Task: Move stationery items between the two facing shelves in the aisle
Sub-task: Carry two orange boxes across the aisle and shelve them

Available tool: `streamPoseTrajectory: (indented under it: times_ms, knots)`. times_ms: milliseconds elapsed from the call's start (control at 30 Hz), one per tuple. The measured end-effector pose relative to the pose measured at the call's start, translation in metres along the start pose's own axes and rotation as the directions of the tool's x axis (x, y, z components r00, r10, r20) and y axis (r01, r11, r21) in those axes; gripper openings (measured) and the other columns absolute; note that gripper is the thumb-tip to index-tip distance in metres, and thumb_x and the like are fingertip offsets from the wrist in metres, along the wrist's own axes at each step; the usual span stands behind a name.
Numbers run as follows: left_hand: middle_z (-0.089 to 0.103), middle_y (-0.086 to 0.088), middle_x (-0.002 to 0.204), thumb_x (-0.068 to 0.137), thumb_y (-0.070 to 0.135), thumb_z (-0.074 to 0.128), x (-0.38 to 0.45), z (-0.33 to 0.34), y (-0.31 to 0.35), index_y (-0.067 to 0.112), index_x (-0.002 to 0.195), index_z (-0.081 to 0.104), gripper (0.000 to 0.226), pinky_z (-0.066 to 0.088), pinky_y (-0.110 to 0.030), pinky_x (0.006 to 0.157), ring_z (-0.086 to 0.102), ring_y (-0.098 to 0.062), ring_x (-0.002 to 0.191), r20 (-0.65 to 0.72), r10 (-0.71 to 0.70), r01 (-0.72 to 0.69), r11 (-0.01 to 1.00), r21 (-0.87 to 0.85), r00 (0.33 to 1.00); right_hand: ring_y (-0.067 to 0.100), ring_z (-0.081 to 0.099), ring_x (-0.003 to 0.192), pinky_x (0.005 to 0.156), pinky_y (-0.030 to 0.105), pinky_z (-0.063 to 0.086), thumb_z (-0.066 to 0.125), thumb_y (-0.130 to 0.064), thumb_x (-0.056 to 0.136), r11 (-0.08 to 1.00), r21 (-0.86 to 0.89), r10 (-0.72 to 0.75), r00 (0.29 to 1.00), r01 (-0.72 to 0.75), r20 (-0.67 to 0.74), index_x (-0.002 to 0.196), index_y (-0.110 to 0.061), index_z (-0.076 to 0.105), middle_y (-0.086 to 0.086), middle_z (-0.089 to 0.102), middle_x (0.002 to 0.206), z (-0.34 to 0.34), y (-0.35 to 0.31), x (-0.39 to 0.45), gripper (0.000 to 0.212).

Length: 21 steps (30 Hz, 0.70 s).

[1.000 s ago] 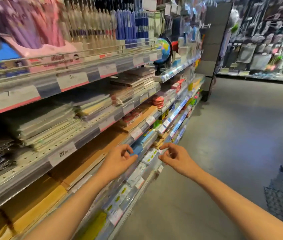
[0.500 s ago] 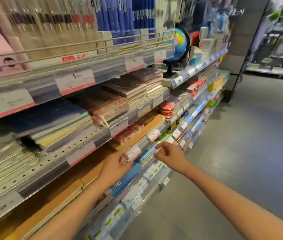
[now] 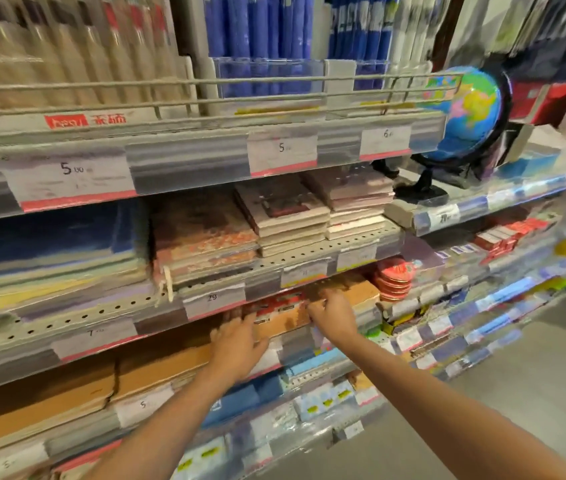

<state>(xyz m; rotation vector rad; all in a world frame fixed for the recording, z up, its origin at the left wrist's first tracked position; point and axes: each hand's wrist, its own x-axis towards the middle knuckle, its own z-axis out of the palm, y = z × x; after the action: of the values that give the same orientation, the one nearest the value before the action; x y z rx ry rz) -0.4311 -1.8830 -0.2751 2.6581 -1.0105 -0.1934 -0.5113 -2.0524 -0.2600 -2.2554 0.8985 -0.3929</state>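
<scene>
Hands reach together into the third tier of a grey metal shop shelf (image 3: 274, 268) with a perforated lip and price tags along each edge. The left hand (image 3: 238, 344) lies flat, fingers straight and spread, on the front of a stack of orange-brown card-covered pads (image 3: 285, 318) near the shelf edge. The right hand (image 3: 335, 315), just right of it, has its fingers (image 3: 316, 310) curled at the top edge of the same stack, beside a row of small red and white boxes (image 3: 276, 304); motion blur hides whether they actually pinch anything, so I cannot tell their hold. Farther left on that tier lie larger flat brown kraft envelopes (image 3: 66, 386). On the tier above sit stacks of notebooks: blue-covered ones (image 3: 56, 237) at the left, reddish patterned ones (image 3: 201, 233) in the middle, and pale pink-edged ones (image 3: 309, 209) at the right. The top tier holds hanging packs of pens behind a wire rail (image 3: 205, 84), beige ones at the left and blue ones (image 3: 264, 36) in the middle. A blue globe on a black stand (image 3: 465, 112) stands to the right on a neighbouring shelf. Grey floor (image 3: 517, 393) shows at the near right.
</scene>
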Motion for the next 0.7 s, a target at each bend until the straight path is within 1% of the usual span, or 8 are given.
streamPoseTrajectory:
  times_ms: [100, 200, 300, 367, 500, 567, 633, 700]
  knots:
    - [0.048, -0.004, 0.139, 0.09, 0.049, 0.042, 0.01, 0.006, 0.004, 0.025, 0.138, 0.037, 0.053, 0.036, -0.043, 0.101, 0.045, -0.028, 0.126, 0.071, -0.044, 0.037, 0.994, 0.1, 0.997, 0.034, 0.059, 0.098, 0.078, 0.033, 0.044, 0.052, -0.036, 0.089, 0.986, -0.165, 0.022, 0.995, -0.006, 0.101, 0.099, 0.002, 0.062, 0.02, 0.06, 0.111, 0.008, -0.003, 0.026, 0.04]
    - [0.05, -0.001, 0.137, 0.088, 0.052, 0.043, 0.014, 0.015, 0.004, 0.028, 0.136, 0.038, 0.054, 0.035, -0.044, 0.1, 0.045, -0.026, 0.125, 0.079, -0.102, 0.09, 0.985, 0.146, 0.992, 0.034, 0.064, 0.097, 0.067, 0.03, 0.04, 0.046, -0.034, 0.093, 0.976, -0.217, 0.07, 0.969, -0.018, 0.235, 0.089, 0.003, 0.066, 0.019, 0.068, 0.086, 0.017, -0.002, 0.041, 0.043]
    - [0.047, 0.0, 0.14, 0.089, 0.051, 0.041, 0.011, 0.019, 0.005, 0.029, 0.142, 0.031, 0.058, 0.034, -0.044, 0.103, 0.041, -0.025, 0.129, 0.043, -0.099, 0.09, 0.98, 0.178, 0.994, 0.032, 0.062, 0.103, 0.067, 0.025, 0.034, 0.04, -0.032, 0.096, 0.978, -0.208, 0.078, 0.942, -0.008, 0.328, 0.104, 0.004, 0.065, 0.02, 0.069, 0.107, 0.025, 0.002, 0.051, 0.045]
    - [0.044, 0.0, 0.143, 0.09, 0.05, 0.04, 0.008, 0.022, 0.003, 0.029, 0.143, 0.03, 0.058, 0.033, -0.043, 0.103, 0.04, -0.026, 0.129, 0.017, -0.089, 0.084, 0.981, 0.176, 0.996, 0.032, 0.063, 0.101, 0.066, 0.024, 0.034, 0.045, -0.029, 0.094, 0.988, -0.142, 0.097, 0.935, -0.051, 0.34, 0.104, 0.005, 0.064, 0.019, 0.068, 0.108, 0.027, 0.004, 0.053, 0.04]
    - [0.047, -0.002, 0.141, 0.091, 0.048, 0.033, 0.0, 0.025, 0.003, 0.025, 0.135, 0.046, 0.051, 0.034, -0.04, 0.106, 0.044, -0.025, 0.127, -0.032, -0.076, 0.078, 0.994, 0.072, 0.997, 0.026, 0.058, 0.074, 0.065, 0.03, 0.043, 0.059, -0.033, 0.086, 0.992, -0.008, 0.123, 0.934, -0.128, 0.336, 0.089, 0.0, 0.065, 0.015, 0.067, 0.087, 0.024, 0.005, 0.049, 0.033]
    - [0.055, -0.002, 0.133, 0.093, 0.044, 0.036, -0.003, 0.024, 0.003, 0.023, 0.125, 0.057, 0.043, 0.039, -0.037, 0.102, 0.049, -0.024, 0.121, -0.071, -0.079, 0.081, 0.997, 0.013, 0.994, 0.028, 0.061, 0.079, 0.07, 0.034, 0.048, 0.064, -0.035, 0.083, 0.99, 0.019, 0.124, 0.927, -0.139, 0.354, 0.089, -0.001, 0.062, 0.015, 0.065, 0.088, 0.021, 0.007, 0.046, 0.035]
    - [0.06, -0.005, 0.126, 0.094, 0.035, 0.047, -0.002, 0.022, 0.004, 0.019, 0.113, 0.065, 0.032, 0.042, -0.037, 0.098, 0.053, -0.025, 0.117, -0.123, -0.123, 0.115, 0.991, -0.074, 0.985, 0.031, 0.064, 0.094, 0.082, 0.039, 0.051, 0.068, -0.035, 0.08, 0.988, 0.049, 0.122, 0.926, -0.149, 0.357, 0.104, 0.002, 0.06, 0.017, 0.068, 0.101, 0.018, 0.01, 0.044, 0.045]
    - [0.063, -0.008, 0.121, 0.09, 0.034, 0.056, 0.0, 0.019, 0.009, 0.015, 0.106, 0.067, 0.027, 0.045, -0.038, 0.094, 0.056, -0.027, 0.114, -0.175, -0.21, 0.181, 0.969, -0.166, 0.962, 0.03, 0.063, 0.095, 0.086, 0.042, 0.052, 0.071, -0.035, 0.077, 0.986, 0.06, 0.124, 0.923, -0.156, 0.363, 0.11, 0.0, 0.056, 0.016, 0.067, 0.106, 0.014, 0.011, 0.041, 0.051]
